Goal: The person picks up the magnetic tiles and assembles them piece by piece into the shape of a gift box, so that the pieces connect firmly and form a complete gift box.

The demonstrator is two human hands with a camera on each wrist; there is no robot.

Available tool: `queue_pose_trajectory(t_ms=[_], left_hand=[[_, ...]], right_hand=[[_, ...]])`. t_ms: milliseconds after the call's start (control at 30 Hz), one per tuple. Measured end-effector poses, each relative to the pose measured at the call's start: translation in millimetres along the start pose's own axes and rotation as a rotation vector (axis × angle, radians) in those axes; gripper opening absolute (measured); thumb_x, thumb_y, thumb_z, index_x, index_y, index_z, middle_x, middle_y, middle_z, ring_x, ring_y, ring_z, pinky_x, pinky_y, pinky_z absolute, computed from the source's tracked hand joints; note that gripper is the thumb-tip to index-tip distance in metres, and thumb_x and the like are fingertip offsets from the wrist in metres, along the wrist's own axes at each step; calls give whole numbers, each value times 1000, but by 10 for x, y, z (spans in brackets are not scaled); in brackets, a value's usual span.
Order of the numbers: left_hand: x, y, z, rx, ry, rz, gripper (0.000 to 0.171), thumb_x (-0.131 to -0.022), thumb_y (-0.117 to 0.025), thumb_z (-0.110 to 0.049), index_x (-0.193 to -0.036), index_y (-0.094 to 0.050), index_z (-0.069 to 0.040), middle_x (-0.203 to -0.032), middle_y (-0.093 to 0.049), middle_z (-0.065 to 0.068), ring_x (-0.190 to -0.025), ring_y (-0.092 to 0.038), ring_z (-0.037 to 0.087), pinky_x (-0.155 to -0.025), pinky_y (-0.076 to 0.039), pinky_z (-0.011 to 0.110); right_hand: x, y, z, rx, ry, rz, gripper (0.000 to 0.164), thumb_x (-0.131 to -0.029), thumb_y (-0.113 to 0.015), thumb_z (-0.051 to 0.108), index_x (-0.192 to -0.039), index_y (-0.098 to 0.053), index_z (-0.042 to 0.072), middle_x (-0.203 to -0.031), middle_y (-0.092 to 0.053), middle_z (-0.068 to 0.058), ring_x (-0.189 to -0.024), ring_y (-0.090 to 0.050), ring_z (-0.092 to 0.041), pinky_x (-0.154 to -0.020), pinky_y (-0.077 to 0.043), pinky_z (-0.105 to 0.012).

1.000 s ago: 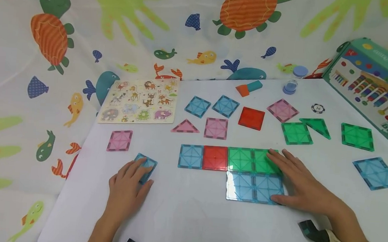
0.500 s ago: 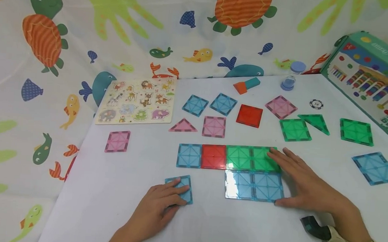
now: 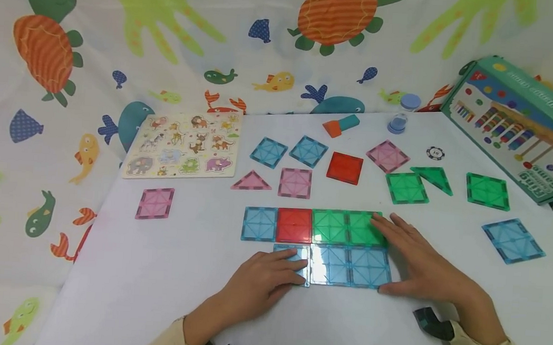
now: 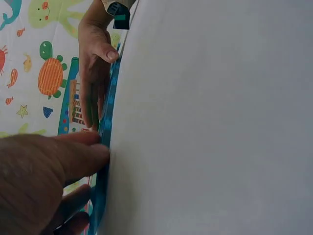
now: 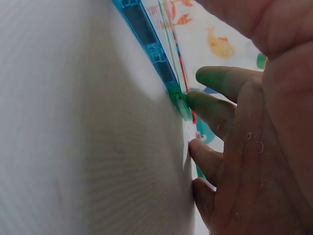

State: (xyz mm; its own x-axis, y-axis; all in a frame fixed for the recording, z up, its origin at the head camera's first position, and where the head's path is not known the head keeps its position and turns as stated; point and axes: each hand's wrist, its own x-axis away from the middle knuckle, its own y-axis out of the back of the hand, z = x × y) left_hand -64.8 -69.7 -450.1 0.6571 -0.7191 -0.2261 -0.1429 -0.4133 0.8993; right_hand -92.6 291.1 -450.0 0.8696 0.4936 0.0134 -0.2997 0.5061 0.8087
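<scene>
In the head view my left hand lies with its fingers over a blue magnetic tile, which sits below the red tile. Its right edge meets or nearly meets a blue tile. The left wrist view has the thumb at the tile's edge. My right hand spreads at the right end of the block: fingertips touch a green tile, and the thumb touches the corner of another blue tile. A second green tile and a blue tile complete the upper row.
Loose tiles lie behind, including pink, red and green ones. An animal puzzle board stands back left. At back right are a toy box, a small clear container and a round chip.
My left hand has slid its blue tile rightwards from the left of the table to the block's lower row. The right hand keeps its place at the block; the view has shifted slightly.
</scene>
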Motion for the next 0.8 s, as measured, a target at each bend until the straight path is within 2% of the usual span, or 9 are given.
queue_pose_trajectory(t_ms=[200, 333, 400, 467, 567, 633, 700, 733, 800], left_hand=[[-7, 8, 52, -13, -22, -36, 31, -84, -71, -24, -115, -67, -29, -131, -57, -11, -131, -42, 14, -95, -44, 36], [55, 194, 260, -23, -8, -159, 36, -84, -70, -27, -120, -65, -23, -131, -57, -6, -127, -47, 16, -96, -41, 40], [126, 402, 496, -78, 105, -245, 40, -84, -69, -28, -123, -63, -19, -131, -57, -3, -125, -48, 19, -96, -40, 44], [247, 633, 810, -171, 310, -294, 47, -85, -68, -31, -129, -57, -16, -135, -53, 4, -126, -45, 26, -98, -36, 51], [525, 893, 1268, -276, 712, -229, 62, -87, -63, -41, -140, -44, -14, -143, -39, 16, -128, -33, 42, -97, -26, 63], [734, 975, 1477, -292, 921, -142, 67, -89, -57, -48, -145, -35, -17, -144, -29, 24, -126, -25, 51, -94, -20, 68], [909, 1013, 1572, -288, 1026, -87, 66, -91, -52, -51, -146, -33, -20, -142, -27, 28, -122, -25, 55, -90, -20, 70], [975, 1022, 1580, -287, 1036, -81, 65, -91, -52, -51, -146, -34, -21, -141, -29, 29, -120, -26, 56, -89, -21, 70], [1071, 1022, 1537, -291, 998, -87, 60, -91, -54, -47, -144, -38, -23, -140, -34, 28, -118, -31, 55, -86, -23, 69]], right_hand=[[-30, -19, 28, -1, -10, 26, 115, -58, -82, 56, -150, -20, 28, -156, -18, 5, -144, -6, -28, -99, -28, -66], [-5, -11, 31, 9, -26, 15, 117, -57, -83, 58, -151, -20, 28, -156, -18, 5, -144, -7, -29, -97, -30, -67], [18, -18, 21, 12, -29, 6, 117, -57, -82, 58, -151, -19, 27, -156, -19, 4, -144, -8, -30, -96, -30, -67], [36, -22, 15, 14, -40, 1, 118, -57, -82, 59, -151, -19, 27, -156, -19, 4, -143, -8, -30, -96, -30, -68], [57, -37, 16, 25, -58, 0, 119, -56, -81, 61, -151, -18, 28, -156, -19, 6, -143, -9, -28, -96, -31, -67], [65, -45, 18, 31, -64, 0, 119, -56, -80, 62, -151, -18, 28, -156, -18, 7, -143, -10, -27, -97, -32, -65], [61, -47, 18, 41, -56, -1, 118, -57, -79, 64, -151, -17, 29, -156, -18, 7, -143, -11, -27, -97, -34, -62], [55, -41, 19, 43, -47, 0, 118, -57, -79, 63, -151, -17, 28, -156, -18, 6, -143, -12, -27, -97, -35, -62], [41, -26, 22, 49, -29, 0, 118, -58, -79, 62, -152, -17, 27, -156, -18, 5, -143, -12, -28, -97, -36, -61]])
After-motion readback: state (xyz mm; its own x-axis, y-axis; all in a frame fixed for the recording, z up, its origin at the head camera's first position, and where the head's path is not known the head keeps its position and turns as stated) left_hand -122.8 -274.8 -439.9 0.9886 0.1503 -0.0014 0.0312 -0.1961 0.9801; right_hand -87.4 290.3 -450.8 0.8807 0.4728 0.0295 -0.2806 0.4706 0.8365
